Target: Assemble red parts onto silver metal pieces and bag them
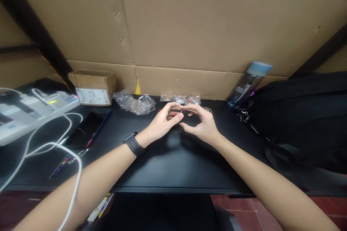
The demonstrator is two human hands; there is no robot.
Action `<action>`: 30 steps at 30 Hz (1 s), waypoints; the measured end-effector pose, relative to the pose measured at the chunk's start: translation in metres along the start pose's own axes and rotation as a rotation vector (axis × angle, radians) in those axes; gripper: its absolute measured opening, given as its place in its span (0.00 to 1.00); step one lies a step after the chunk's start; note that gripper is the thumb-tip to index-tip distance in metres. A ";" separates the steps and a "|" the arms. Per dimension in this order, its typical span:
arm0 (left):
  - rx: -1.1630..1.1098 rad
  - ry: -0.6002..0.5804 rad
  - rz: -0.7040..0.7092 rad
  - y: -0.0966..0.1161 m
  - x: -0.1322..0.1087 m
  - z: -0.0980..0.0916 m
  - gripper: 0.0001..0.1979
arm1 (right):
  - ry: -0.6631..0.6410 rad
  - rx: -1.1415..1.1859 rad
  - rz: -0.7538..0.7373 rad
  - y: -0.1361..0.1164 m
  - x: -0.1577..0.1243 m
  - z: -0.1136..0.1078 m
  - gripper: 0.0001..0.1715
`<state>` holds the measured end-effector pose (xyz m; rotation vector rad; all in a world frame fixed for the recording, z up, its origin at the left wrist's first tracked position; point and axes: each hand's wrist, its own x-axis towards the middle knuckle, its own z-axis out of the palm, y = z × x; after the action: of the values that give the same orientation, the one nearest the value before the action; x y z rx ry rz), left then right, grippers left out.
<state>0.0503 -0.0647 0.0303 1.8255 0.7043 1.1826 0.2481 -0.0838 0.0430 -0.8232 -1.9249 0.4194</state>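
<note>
My left hand (162,122), with a dark watch (133,144) on its wrist, and my right hand (202,124) meet above the middle of the black desk (168,166). Both hands have their fingers curled and pinched together around a tiny thing with a thin metal pin and a bit of red (179,112); what it is stays too small to name. Just behind the hands lie small clear bags (180,99) holding little red and silvery parts.
Crumpled clear plastic (135,103) and a small cardboard box (93,86) sit at the back left. A phone (84,133), a pen and white cables (51,148) lie to the left. A water bottle (248,85) and a black backpack (300,115) fill the right. Cardboard lines the wall.
</note>
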 end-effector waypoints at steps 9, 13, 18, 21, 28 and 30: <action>-0.125 0.035 -0.058 -0.008 -0.001 0.004 0.21 | 0.025 -0.186 -0.099 0.008 0.005 -0.004 0.10; -0.196 0.001 -0.057 -0.007 -0.002 0.004 0.23 | -0.007 -0.189 -0.128 0.014 0.004 -0.005 0.07; -0.237 -0.015 -0.068 -0.003 -0.003 0.005 0.24 | 0.006 -0.185 -0.173 0.017 0.003 -0.005 0.05; -0.246 -0.040 -0.069 -0.003 -0.004 0.005 0.23 | -0.009 -0.181 -0.191 0.017 0.003 -0.004 0.05; -0.225 -0.032 -0.056 -0.010 0.000 0.004 0.20 | 0.051 -0.255 -0.269 0.022 0.007 -0.009 0.05; -0.202 -0.012 -0.033 -0.011 0.001 0.004 0.19 | 0.084 -0.275 -0.254 0.022 0.009 -0.014 0.04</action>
<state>0.0543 -0.0592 0.0203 1.6457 0.5833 1.1765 0.2652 -0.0625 0.0423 -0.7432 -2.0020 -0.0340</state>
